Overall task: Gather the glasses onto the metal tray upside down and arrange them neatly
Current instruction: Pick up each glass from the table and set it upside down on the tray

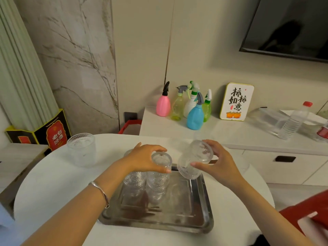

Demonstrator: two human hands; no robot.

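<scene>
A metal tray (pixel 195 219) lies on the round white table (pixel 53 189) in front of me. My left hand (pixel 145 158) grips the base of a clear ribbed glass (pixel 158 181) standing upside down at the tray's back. Another upside-down glass (pixel 133 180) stands just left of it, partly hidden by my wrist. My right hand (pixel 220 162) holds a third glass (pixel 193 160) tilted in the air above the tray's back right corner, base toward me. A wider ribbed glass (pixel 82 150) stands upright on the table at the far left, away from the tray.
Behind the table a white cabinet top (pixel 239 135) carries several coloured spray bottles (pixel 195 114), a small sign (pixel 236 102), a clear plastic water bottle (pixel 292 123) and a clear box. A black and red carton (pixel 53 134) stands at the left. A television hangs upper right.
</scene>
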